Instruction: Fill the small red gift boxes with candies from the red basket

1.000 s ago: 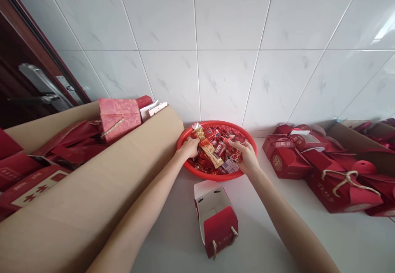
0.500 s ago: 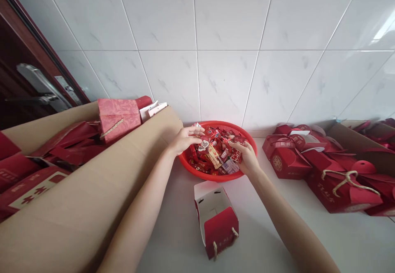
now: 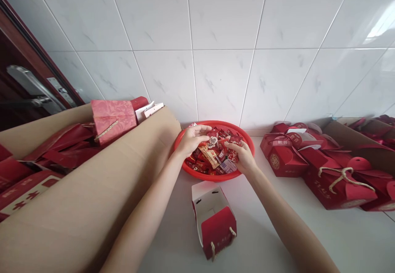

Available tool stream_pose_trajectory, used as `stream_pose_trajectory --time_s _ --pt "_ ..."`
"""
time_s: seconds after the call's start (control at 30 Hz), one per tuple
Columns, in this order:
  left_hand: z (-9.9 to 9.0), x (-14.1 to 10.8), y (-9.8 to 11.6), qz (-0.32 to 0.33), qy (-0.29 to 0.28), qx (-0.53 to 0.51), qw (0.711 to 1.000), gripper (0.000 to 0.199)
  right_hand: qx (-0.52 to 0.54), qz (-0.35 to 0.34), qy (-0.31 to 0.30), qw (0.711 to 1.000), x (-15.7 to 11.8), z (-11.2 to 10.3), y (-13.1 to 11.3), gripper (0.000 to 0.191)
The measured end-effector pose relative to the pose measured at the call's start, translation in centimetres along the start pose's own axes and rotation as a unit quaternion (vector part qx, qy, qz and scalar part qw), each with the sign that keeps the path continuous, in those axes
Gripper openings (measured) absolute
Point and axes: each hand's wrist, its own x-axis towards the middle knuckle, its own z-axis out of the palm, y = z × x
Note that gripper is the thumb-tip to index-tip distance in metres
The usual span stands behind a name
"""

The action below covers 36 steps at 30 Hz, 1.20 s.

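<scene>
Sweets [image 3: 210,160] lay heaped in the red basket [image 3: 216,178] near the tiled wall [image 3: 222,79], below both your hands. Your left hand [image 3: 191,141] pinched a white-printed packet [image 3: 212,142] between thumb and fingers, while your right hand [image 3: 246,158] gripped some red wrappers [image 3: 233,141]; their number could not be told. You held everything low, probably so that anything slipping would drop back onto the heap. An open box [image 3: 219,227] stood just on your side of the basket, between your forearms, mouth upward, apparently for easy reach. Red boxes [image 3: 285,162] stood rightward and a cardboard carton [image 3: 123,178] leftward, perhaps to leave your arms room.
</scene>
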Motion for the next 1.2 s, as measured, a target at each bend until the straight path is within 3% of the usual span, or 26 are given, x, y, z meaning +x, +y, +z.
stream_pose_trajectory --time_s 0.17,0.3,0.4,0.5,0.57,0.67,0.77,0.87,0.97,1.2 --pt "0.9 -0.1 0.3 0.013 -0.021 -0.048 0.999 0.031 0.003 0.007 -0.013 1.0 0.3 -0.1 0.3 0.04" --pt "0.5 0.0 -0.1 0.009 -0.013 -0.029 0.999 0.032 -0.017 0.017 -0.03 0.999 0.5 -0.3 0.6 0.042" --pt "-0.7 0.1 -0.3 0.008 -0.003 0.02 1.0 0.033 -0.038 -0.003 -0.017 0.999 0.6 -0.4 0.9 0.039" --pt "-2.4 0.3 -0.4 -0.009 -0.033 0.136 0.99 0.035 -0.037 -0.031 -0.008 0.999 0.6 -0.5 0.9 0.038" --pt "-3.6 0.3 -0.6 -0.029 -0.06 0.266 0.962 0.032 -0.037 -0.039 -0.011 0.999 0.5 -0.5 0.8 0.038" --pt "-4.3 0.0 -0.9 -0.084 -0.142 0.422 0.891 0.024 -0.053 -0.049 -0.014 0.997 0.2 -0.3 0.5 0.037" --pt "-3.1 -0.7 -1.0 -0.157 -0.245 0.508 0.81 0.014 -0.069 -0.055 -0.017 0.996 -0.1 -0.2 0.3 0.038" --pt "-1.0 -1.3 -0.6 -0.186 -0.247 0.576 0.757 0.017 -0.075 -0.053 -0.022 0.996 -0.1 -0.2 0.2 0.039" --pt "0.1 -1.4 -0.3 -0.192 -0.242 0.58 0.754 0.017 -0.074 -0.057 -0.018 0.995 -0.1 -0.2 0.2 0.039" --pt "-0.4 -1.3 -0.6 -0.187 -0.279 0.505 0.795 0.014 -0.076 -0.055 -0.013 0.996 -0.2 0.1 0.0 0.037"
